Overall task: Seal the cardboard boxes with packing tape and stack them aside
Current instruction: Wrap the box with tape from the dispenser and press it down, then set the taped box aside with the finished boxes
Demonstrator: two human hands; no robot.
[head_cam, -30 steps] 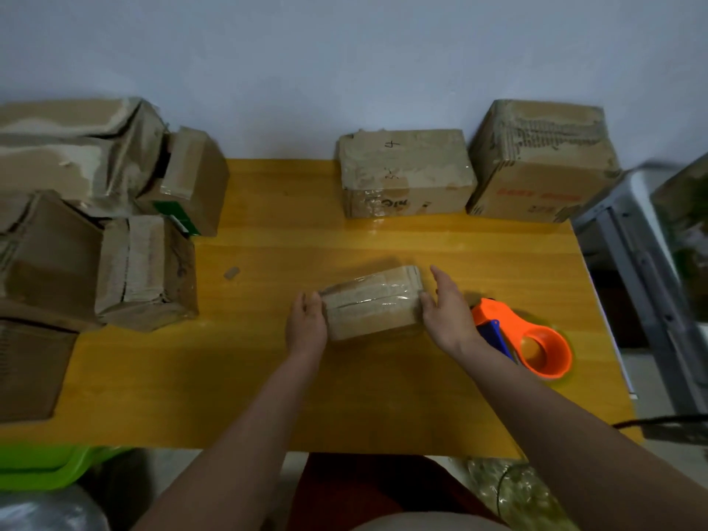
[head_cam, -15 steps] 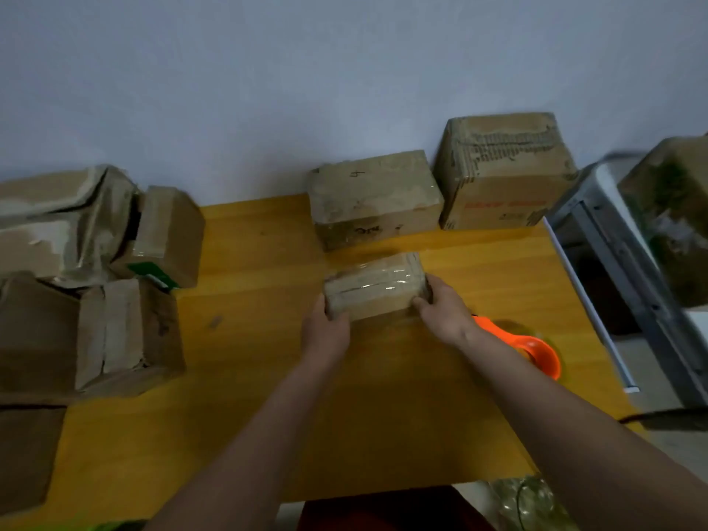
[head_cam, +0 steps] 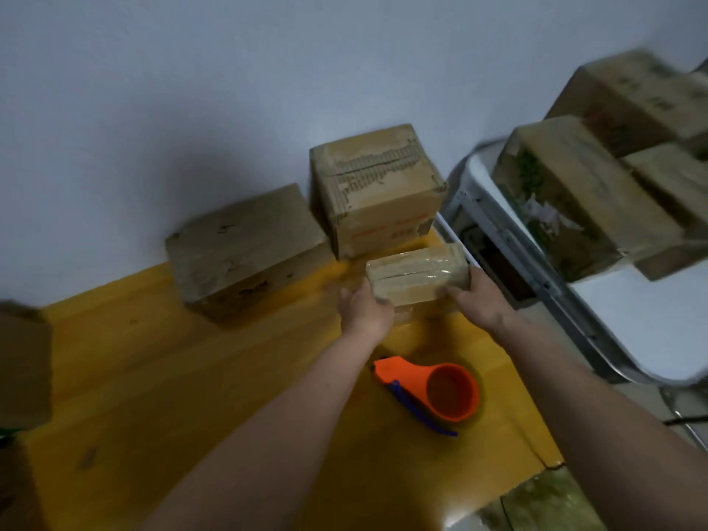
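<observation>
Small taped box (head_cam: 417, 272) gripped at both short ends, left hand (head_cam: 366, 310) and right hand (head_cam: 479, 300), long axis crosswise, near table's (head_cam: 191, 377) far right corner.

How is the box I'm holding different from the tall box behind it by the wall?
The held box is small, flat and wrapped in glossy clear tape; the tall box is far bigger, taller and looks matte. The held box is gripped at its ends by the left hand and right hand; the tall box sits untouched on the table. The tall box has a torn strip across its top. Both are brown cardboard.
</observation>
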